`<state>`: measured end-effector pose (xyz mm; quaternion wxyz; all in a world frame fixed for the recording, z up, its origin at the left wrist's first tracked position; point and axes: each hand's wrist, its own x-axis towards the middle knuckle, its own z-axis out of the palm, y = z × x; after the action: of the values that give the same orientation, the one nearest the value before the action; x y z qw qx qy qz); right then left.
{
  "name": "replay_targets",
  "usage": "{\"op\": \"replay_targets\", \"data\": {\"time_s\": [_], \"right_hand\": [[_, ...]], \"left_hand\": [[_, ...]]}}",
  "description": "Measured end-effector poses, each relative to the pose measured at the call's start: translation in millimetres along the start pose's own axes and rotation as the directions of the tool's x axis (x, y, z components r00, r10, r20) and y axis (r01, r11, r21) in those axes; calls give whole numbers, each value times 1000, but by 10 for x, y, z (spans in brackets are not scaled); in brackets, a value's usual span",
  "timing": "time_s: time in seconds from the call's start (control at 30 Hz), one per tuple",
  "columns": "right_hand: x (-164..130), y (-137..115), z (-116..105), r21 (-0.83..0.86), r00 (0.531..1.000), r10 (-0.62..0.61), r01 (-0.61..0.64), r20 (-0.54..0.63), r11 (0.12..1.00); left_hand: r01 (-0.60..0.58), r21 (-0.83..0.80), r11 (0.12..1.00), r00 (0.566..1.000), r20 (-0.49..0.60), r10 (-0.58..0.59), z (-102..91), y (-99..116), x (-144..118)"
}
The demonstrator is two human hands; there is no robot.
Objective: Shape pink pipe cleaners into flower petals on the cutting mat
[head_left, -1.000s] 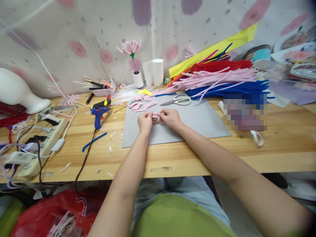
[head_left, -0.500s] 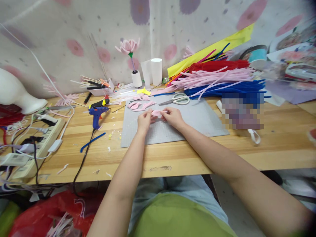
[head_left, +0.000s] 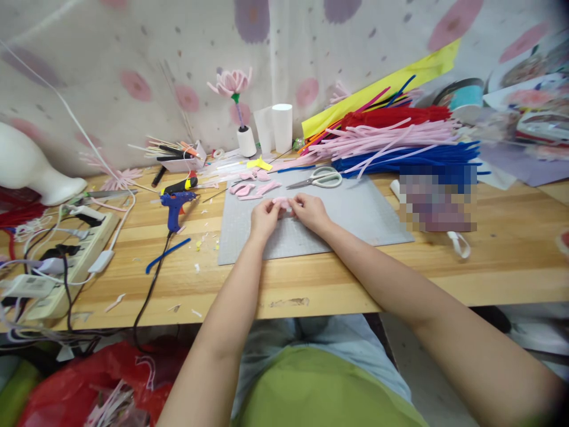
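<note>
Both hands meet over the grey cutting mat (head_left: pixel 355 228), pinching one small pink pipe-cleaner petal (head_left: pixel 281 203) between them. My left hand (head_left: pixel 264 218) grips its left end with thumb and fingers. On the other end, my right hand (head_left: pixel 313 212) is closed, and its fingertips partly cover the petal. Several finished pink petals (head_left: pixel 267 189) lie on the mat just beyond my left hand. Scissors with pale handles (head_left: pixel 326 177) rest behind my right hand, blades pointing left.
A blue glue gun (head_left: pixel 176 207) stands left of the mat, its cord running over the table edge. Pink pipe cleaners (head_left: pixel 382 141) lie bundled at the back right. A pink flower (head_left: pixel 233 84) rises from a white holder (head_left: pixel 246 142). A power strip (head_left: pixel 84 261) sits far left.
My hands have drawn slightly closer together around the petal, and its shape looks more bent than before. Other things on the table stay where they were.
</note>
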<state>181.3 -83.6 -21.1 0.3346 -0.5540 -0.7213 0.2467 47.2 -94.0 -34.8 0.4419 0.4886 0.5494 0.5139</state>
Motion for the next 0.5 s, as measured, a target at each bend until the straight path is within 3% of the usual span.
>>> {"op": "replay_targets", "data": {"time_s": [0.17,0.3,0.43,0.5], "right_hand": [[-9,9,24,-24,1000,-1,2,23,1000],[0,29,56,-72,1000,-5,4,-23,997],[12,56,83,-92,998,-14,8,-63,996],[12,63,82,-95,997,-19,12,-70,995]], "left_hand": [[85,-100,991,995,-35,-89,-1,27,-25],[57,-76,996,998,24,-55,9,2,-40],[98,-52,994,988,121,-91,24,4,-57],[97,-32,995,989,111,-93,21,8,-60]]}}
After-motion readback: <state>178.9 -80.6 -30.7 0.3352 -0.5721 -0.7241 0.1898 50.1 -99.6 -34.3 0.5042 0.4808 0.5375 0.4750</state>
